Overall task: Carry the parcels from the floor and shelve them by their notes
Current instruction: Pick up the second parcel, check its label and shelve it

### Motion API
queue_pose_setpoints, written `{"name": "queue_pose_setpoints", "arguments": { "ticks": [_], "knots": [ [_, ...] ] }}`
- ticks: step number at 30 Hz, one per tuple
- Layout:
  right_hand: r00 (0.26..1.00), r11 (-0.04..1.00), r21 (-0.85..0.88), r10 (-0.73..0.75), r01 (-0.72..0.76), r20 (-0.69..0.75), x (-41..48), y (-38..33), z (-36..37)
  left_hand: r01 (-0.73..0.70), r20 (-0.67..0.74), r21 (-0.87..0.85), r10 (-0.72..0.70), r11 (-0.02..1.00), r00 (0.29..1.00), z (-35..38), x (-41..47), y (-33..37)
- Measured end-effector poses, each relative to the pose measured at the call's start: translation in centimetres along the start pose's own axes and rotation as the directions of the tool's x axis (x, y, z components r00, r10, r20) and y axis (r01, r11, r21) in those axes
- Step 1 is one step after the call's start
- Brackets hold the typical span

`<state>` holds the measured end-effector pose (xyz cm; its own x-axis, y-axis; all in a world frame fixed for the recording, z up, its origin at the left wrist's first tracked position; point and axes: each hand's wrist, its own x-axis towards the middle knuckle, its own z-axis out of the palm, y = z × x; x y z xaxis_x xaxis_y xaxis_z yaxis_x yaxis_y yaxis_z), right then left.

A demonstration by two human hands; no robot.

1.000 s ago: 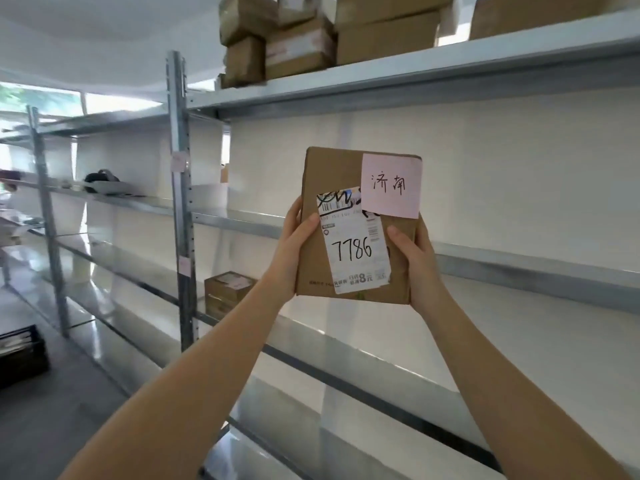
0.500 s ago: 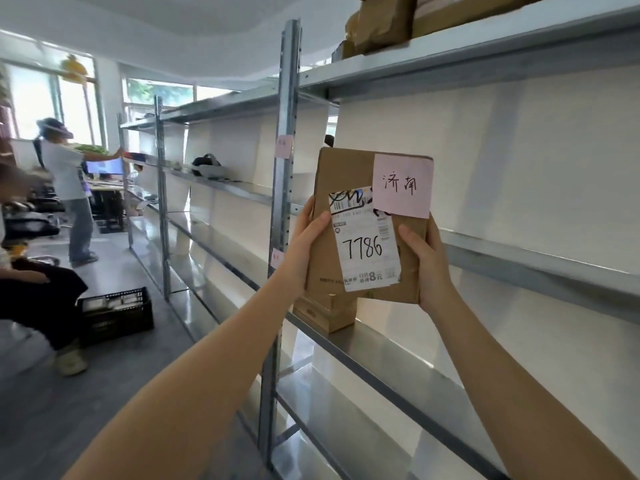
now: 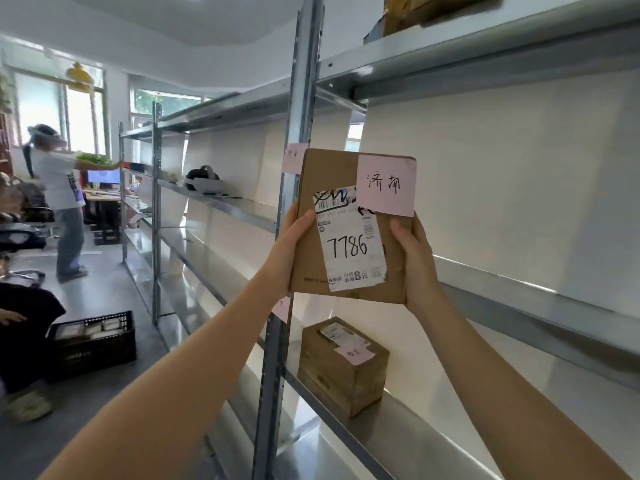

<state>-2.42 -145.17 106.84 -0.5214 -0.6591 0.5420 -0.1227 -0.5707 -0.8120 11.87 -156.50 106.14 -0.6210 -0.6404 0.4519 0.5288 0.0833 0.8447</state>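
Observation:
I hold a flat brown cardboard parcel (image 3: pixel 313 202) upright at chest height in front of the metal shelving (image 3: pixel 519 292). A white label reads 7786, and a pink note (image 3: pixel 386 187) with handwritten characters sticks to its top right corner. My left hand (image 3: pixel 289 242) grips its left edge and my right hand (image 3: pixel 414 258) grips its right edge. A pink tag (image 3: pixel 293 157) with similar writing is stuck to the shelf upright (image 3: pixel 298 98) just left of the parcel. Below, a brown parcel (image 3: pixel 343 365) with its own pink note sits on a lower shelf.
Brown parcels (image 3: pixel 415 8) sit on the top shelf. A black crate (image 3: pixel 93 341) stands on the floor at the left. A person (image 3: pixel 59 199) stands by the far end of the shelving, and another sits at the left edge (image 3: pixel 20 341). A headset (image 3: pixel 204 180) lies on a shelf.
The view has swung left along the shelving, bringing the upright, the room and the people into sight. The parcel stays held in both hands, now next to the tagged upright.

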Motion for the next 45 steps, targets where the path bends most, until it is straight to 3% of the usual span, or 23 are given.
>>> {"name": "queue_pose_setpoints", "arguments": {
  "ticks": [10, 13, 16, 19, 23, 25, 27, 30, 32, 33, 35, 37, 39, 42, 45],
  "knots": [
    [0.99, 0.991, -0.134, -0.003, -0.016, -0.14, 12.5, 6.1, 1.6, 0.09, 0.096, -0.089, -0.081, 0.992, 0.992, -6.7, 14.9, -4.7],
    [0.977, 0.969, -0.227, 0.055, -0.102, -0.204, 16.5, 5.9, 2.2, 0.172, 0.131, -0.123, -0.156, 0.977, 0.979, -7.8, 19.5, -5.0],
    [0.949, 0.957, -0.215, 0.131, -0.197, -0.286, 19.4, 5.8, 2.1, 0.24, 0.189, -0.123, -0.215, 0.963, 0.958, -7.9, 23.1, -5.2],
    [0.862, 0.914, -0.165, 0.272, -0.37, -0.427, 21.2, 6.1, 1.7, 0.23, 0.172, -0.102, -0.21, 0.968, 0.962, -7.5, 25.6, -5.5],
    [0.72, 0.747, -0.238, 0.425, -0.621, -0.548, 22.1, 6.5, 0.5, 0.123, 0.181, 0.134, -0.146, 0.983, 0.973, -7.6, 27.6, -6.9],
    [0.691, 0.702, -0.242, 0.469, -0.67, -0.55, 22.0, 6.3, 0.4, -0.001, 0.277, 0.267, -0.076, 0.964, 0.958, -8.4, 27.6, -7.4],
    [0.694, 0.6, -0.394, 0.422, -0.696, -0.583, 22.0, 5.6, 0.9, -0.134, 0.35, 0.388, -0.012, 0.912, 0.937, -9.2, 27.4, -7.8],
    [0.818, 0.412, -0.743, 0.011, -0.528, -0.575, 22.1, 4.5, 2.1, -0.271, 0.386, 0.511, 0.065, 0.815, 0.92, -9.4, 27.3, -8.3],
    [0.898, 0.323, -0.89, -0.192, -0.322, -0.395, 20.8, 3.6, 4.3, -0.31, 0.361, 0.584, 0.102, 0.751, 0.927, -8.8, 27.0, -8.4],
    [0.937, 0.272, -0.937, -0.209, -0.218, -0.279, 19.7, 3.4, 5.7, -0.33, 0.34, 0.631, 0.132, 0.702, 0.931, -8.2, 26.6, -8.3],
    [0.989, 0.131, -0.988, -0.108, -0.083, -0.097, 17.6, 3.7, 7.9, -0.381, 0.321, 0.741, 0.207, 0.553, 0.924, -6.9, 25.7, -8.1],
    [1.0, -0.085, -0.996, 0.003, -0.029, -0.03, 15.9, 4.7, 8.8, -0.394, 0.321, 0.838, 0.241, 0.377, 0.916, -5.7, 24.6, -7.6],
    [0.999, -0.248, -0.969, -0.025, 0.023, 0.03, 14.7, 5.4, 8.5, -0.388, 0.318, 0.869, 0.252, 0.307, 0.914, -4.9, 23.8, -7.1],
    [0.993, -0.26, -0.965, -0.108, 0.024, 0.054, 13.4, 4.8, 6.4, -0.458, 0.385, 0.847, 0.283, 0.268, 0.878, -5.6, 23.3, -6.8],
    [0.998, -0.221, -0.975, -0.062, -0.026, -0.013, 13.0, 3.5, 3.7, -0.6, 0.544, 0.781, 0.283, 0.172, 0.79, -7.4, 23.2, -6.5]
  ]
}}
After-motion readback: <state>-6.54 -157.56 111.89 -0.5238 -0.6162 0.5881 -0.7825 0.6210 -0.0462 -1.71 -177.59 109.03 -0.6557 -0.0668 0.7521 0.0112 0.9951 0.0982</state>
